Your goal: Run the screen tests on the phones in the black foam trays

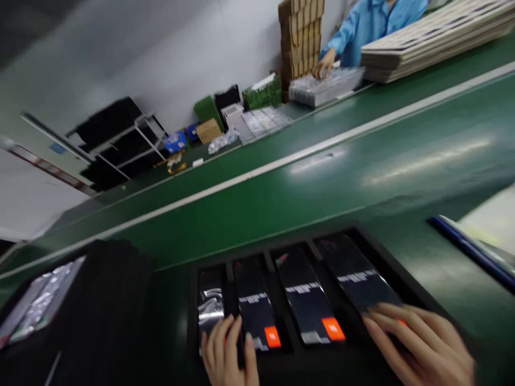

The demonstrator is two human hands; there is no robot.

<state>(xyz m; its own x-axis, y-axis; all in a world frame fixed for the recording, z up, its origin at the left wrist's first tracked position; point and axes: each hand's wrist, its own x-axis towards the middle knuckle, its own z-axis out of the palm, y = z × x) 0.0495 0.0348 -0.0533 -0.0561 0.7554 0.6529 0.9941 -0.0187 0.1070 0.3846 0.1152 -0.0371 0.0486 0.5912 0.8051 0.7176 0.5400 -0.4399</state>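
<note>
A black tray (287, 362) lies on the green surface in front of me, with several slim phone-shaped panels in its slots. My left hand (227, 351) lies over the lower end of the leftmost phone panel (211, 305), fingers and thumb apart. That panel's film looks shiny and wrinkled. At the other end, my right hand (422, 340) rests on the bottom of the rightmost phone panel (358, 273), its fingers stretched out and partly covering an orange square. Between the hands sit two more phone panels, one left (255, 300) and one right (306, 297), each with white print and an orange square.
A dark stack (108, 300) with silvery packets (48, 295) stands at left. At right lies a blue-edged object (470, 252). Beyond the white rail (249, 174), a person in blue (370, 27) touches clear trays (325, 86) beside stacked pale trays (434, 43).
</note>
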